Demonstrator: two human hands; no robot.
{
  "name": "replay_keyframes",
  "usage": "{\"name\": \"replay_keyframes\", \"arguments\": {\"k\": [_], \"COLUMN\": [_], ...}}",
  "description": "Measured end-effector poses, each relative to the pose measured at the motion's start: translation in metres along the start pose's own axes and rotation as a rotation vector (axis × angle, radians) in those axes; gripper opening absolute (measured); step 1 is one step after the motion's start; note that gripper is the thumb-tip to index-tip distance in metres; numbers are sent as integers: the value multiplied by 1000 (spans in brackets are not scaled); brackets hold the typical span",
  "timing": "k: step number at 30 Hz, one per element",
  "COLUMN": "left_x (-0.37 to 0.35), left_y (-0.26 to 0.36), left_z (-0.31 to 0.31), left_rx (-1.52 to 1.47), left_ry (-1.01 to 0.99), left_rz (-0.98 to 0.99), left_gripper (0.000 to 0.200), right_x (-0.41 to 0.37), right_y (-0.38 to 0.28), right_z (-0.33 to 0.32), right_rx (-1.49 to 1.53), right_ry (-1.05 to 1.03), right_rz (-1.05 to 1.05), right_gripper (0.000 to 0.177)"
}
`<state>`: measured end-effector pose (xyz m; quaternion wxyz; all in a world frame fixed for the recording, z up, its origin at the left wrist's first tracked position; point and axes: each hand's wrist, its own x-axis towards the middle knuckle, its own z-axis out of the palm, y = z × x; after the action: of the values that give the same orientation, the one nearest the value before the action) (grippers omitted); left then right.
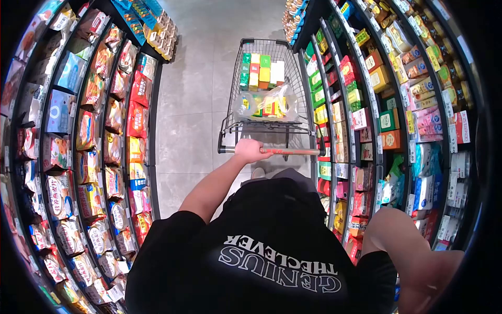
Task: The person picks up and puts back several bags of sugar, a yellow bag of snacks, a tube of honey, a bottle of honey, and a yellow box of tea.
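My left hand (249, 151) is closed around the handle bar (293, 152) of a wire shopping cart (299, 86). Ahead of me in the aisle, the cart carries green, red, yellow and white boxes (264, 68) at its far end. Closer to the handle lies a clear plastic bag (286, 98) with colourful packages inside. On the lower right my right arm is bent and raised close to the camera, beside the right shelves. My right hand (426, 290) is blurred at the lower edge, and its fingers cannot be made out.
Shelves of bagged food (89, 125) line the left side. Shelves of boxes and packets (389, 120) stand on the right, close to the cart's side. Grey tiled floor (183, 120) runs between them. Display stands (159, 36) stand at the far left end.
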<state>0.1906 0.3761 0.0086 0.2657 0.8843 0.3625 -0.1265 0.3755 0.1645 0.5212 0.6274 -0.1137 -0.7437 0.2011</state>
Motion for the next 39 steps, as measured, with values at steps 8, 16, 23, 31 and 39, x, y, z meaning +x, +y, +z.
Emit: {"name": "replay_keyframes", "arguments": {"k": [8, 16, 23, 31, 39], "left_x": [10, 27, 54, 100, 154], "left_y": [-7, -16, -29, -46, -56], "left_z": [-9, -27, -54, -80, -114], "left_rx": [-17, -4, 23, 29, 5], "left_ry": [-4, -16, -21, -52, -97], "left_rz": [0, -32, -36, -68, -123], "left_gripper": [69, 69, 74, 79, 80], "right_x": [13, 27, 35, 42, 50], "right_y": [21, 42, 80, 139, 196], "right_z": [4, -5, -34, -86, -153], "right_rx": [-115, -217, -233, -232, -288], "right_ry": [37, 46, 55, 98, 242], "right_rz": [-103, -119, -135, -188, -227], "right_gripper": [13, 13, 13, 12, 15]}}
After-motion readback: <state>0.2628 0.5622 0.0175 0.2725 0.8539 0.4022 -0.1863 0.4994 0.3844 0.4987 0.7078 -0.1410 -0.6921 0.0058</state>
